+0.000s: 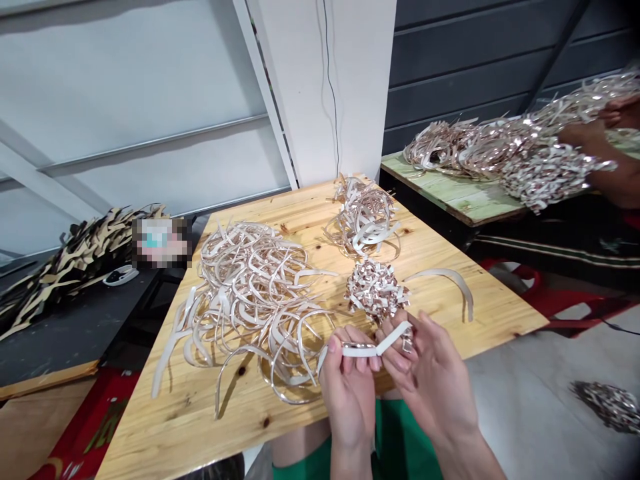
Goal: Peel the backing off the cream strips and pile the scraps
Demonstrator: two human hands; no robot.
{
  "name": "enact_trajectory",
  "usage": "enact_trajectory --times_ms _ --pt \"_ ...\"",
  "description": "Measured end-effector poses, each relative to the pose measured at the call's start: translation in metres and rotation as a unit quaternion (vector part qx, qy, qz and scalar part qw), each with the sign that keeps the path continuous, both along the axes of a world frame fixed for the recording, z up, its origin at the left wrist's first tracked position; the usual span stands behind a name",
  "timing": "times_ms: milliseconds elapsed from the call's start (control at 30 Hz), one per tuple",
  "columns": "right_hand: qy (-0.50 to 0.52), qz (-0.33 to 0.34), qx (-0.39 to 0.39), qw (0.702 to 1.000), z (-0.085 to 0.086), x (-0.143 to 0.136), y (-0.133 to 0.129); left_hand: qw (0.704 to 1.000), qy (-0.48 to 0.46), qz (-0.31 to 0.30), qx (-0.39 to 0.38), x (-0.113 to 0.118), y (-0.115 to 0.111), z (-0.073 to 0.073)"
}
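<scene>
Between my hands, over the near edge of the wooden table, runs a white strip (pixel 359 351) with a shiny rose-gold side. My left hand (pixel 349 387) pinches one part of it between thumb and fingers. The fingers of my right hand (pixel 433 373) are curled at its other end, where the strip is bent and a small folded piece shows. Just beyond my fingers lies a bunch of short, folded strips (pixel 375 290). To the left spreads a large heap of loose curly strips (pixel 255 287), and one single strip (pixel 450 275) curves on the right.
A smaller pile of strips (pixel 365 213) lies at the back of the wooden table (pixel 310 430). On the right, another person's hands (pixel 595 133) are at a second table (pixel 450 193) heaped with similar strips. Black and tan strips (pixel 75 260) cover a dark table at left. Another bunch (pixel 607 403) rests on the floor.
</scene>
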State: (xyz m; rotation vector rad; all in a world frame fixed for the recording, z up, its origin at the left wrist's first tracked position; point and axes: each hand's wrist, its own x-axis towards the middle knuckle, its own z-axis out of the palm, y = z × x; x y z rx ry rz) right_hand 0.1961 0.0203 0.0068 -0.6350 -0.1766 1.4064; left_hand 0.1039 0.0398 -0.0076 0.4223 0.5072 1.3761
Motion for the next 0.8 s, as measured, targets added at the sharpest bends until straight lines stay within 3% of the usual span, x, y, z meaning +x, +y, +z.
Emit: enact_trajectory --times_ms 67,133,267,367,500,633,733,800 --pt "-0.087 0.005 0.013 0.996 -0.006 0.003 -0.001 0.999 0.033 0.028 0.025 -0.001 0.001 0.0" --pt "-0.224 0.007 0.025 0.974 -0.012 0.005 -0.003 0.997 0.052 0.044 0.044 -0.002 0.0 -0.001" --pt "-0.456 0.084 0.039 0.885 -0.018 0.006 -0.007 0.995 0.065 0.044 0.061 -0.006 -0.001 -0.005" --pt "-0.535 0.124 0.072 0.833 -0.015 0.009 -0.011 0.99 0.1 0.034 0.097 -0.009 -0.001 -0.011" --pt "-0.594 0.092 0.1 0.793 -0.012 0.014 -0.016 0.949 0.257 0.017 0.181 -0.013 -0.003 -0.018" --pt "-0.582 0.084 0.126 0.799 -0.016 0.016 -0.017 0.901 0.402 -0.025 0.158 -0.016 -0.01 -0.02" --pt "-0.541 0.082 0.127 0.828 -0.018 0.016 -0.017 0.897 0.423 -0.008 0.126 -0.017 -0.014 -0.021" --pt "-0.509 0.08 0.12 0.848 -0.019 0.016 -0.017 0.894 0.425 -0.028 0.141 -0.018 -0.013 -0.023"
